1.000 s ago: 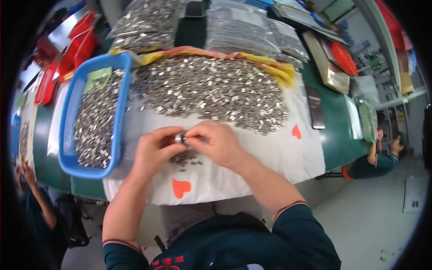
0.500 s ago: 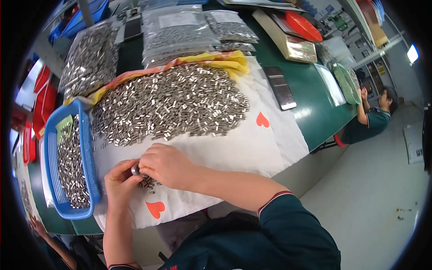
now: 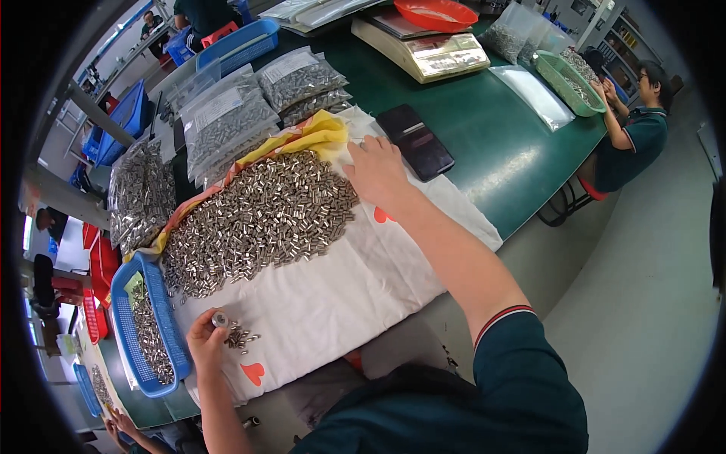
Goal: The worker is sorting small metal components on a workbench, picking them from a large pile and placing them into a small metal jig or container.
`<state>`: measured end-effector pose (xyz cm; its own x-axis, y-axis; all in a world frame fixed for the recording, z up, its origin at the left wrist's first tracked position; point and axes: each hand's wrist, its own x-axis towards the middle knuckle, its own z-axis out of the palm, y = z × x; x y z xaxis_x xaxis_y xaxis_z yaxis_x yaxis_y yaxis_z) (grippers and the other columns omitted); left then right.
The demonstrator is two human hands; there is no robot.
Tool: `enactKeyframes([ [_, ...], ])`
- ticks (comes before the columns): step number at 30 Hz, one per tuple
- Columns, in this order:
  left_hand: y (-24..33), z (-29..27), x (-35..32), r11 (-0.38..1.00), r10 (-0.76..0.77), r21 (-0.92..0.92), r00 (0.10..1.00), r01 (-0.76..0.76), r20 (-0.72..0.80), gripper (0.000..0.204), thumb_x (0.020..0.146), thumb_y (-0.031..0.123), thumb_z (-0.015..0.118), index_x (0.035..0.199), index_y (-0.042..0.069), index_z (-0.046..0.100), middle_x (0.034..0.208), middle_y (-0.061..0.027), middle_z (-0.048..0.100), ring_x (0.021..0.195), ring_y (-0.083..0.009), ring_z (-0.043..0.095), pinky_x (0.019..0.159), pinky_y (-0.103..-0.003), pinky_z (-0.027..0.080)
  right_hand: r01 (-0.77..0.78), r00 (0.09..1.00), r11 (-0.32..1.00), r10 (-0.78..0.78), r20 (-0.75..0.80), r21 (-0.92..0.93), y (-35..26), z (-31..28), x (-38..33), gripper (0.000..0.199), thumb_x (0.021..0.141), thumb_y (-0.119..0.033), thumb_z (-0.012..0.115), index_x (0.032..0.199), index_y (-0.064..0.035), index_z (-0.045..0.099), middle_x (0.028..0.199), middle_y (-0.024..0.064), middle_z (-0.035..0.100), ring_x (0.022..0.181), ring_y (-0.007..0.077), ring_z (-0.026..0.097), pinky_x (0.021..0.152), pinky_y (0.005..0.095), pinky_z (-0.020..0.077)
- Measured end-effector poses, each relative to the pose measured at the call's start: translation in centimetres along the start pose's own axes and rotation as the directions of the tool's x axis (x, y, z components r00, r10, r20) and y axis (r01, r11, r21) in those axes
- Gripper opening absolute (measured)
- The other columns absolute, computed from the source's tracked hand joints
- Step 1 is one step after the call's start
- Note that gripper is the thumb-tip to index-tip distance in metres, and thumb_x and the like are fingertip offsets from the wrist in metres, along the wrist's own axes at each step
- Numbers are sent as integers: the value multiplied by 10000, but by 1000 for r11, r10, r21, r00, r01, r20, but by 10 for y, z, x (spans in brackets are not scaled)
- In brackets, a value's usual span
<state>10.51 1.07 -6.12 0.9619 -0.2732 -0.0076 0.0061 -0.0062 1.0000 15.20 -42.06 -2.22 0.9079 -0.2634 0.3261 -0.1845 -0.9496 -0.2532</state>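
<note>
My left hand (image 3: 206, 344) is closed around a round metal piece (image 3: 219, 319) whose circular end faces up. Beside it on the white cloth (image 3: 333, 291) lies a little heap of small metal pins (image 3: 240, 337). My right hand (image 3: 376, 172) reaches to the far right end of the large pile of short metal pins (image 3: 261, 219). Its fingers are spread over the cloth, close to the yellow cloth edge (image 3: 325, 130), and nothing shows in them. A black phone (image 3: 417, 142) lies just right of that hand.
A blue basket (image 3: 178, 356) holding more pins stands at the left. Behind the pile are filled plastic bags (image 3: 227, 113) and a scale (image 3: 423, 57) with a red tray (image 3: 437, 13). A co-worker (image 3: 639, 144) sits at the right by a green basket (image 3: 567, 85).
My right hand has left the left hand and moved far right to the pile's end. The left hand keeps the round metal piece. The view has shifted and turned.
</note>
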Motion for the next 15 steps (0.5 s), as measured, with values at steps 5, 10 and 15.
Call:
enactKeyframes([
  [5, 4, -3, -2, 996, -49, 73, 997, 53, -66, 342, 778, -86, 545, 1114, -21, 544, 1042, -91, 595, 921, -170, 594, 832, -311, 501, 140, 983, 989, -145, 114, 52, -2, 19, -10, 313, 830, -242, 559, 1056, -26, 550, 1091, 111, 530, 1117, 269, 450, 952, 446, 337],
  [10, 10, 3, -1, 993, -80, 76, 992, 87, -94, 312, 812, -55, 546, 1122, -19, 539, 1047, -86, 593, 925, -167, 595, 827, -312, 512, 209, 972, 954, -227, 66, 214, -6, 29, -7, 256, 844, -210, 532, 1026, -35, 572, 1098, 95, 538, 1101, 255, 469, 952, 428, 339],
  [15, 12, 5, -5, 988, -108, 94, 981, 124, -159, 298, 831, -25, 550, 1128, -14, 535, 1051, -85, 591, 937, -168, 592, 837, -318, 509, 185, 955, 953, -232, 185, 241, 1, 21, 13, 247, 848, -191, 514, 1054, -68, 570, 1117, 95, 544, 1096, 254, 484, 955, 415, 348],
])
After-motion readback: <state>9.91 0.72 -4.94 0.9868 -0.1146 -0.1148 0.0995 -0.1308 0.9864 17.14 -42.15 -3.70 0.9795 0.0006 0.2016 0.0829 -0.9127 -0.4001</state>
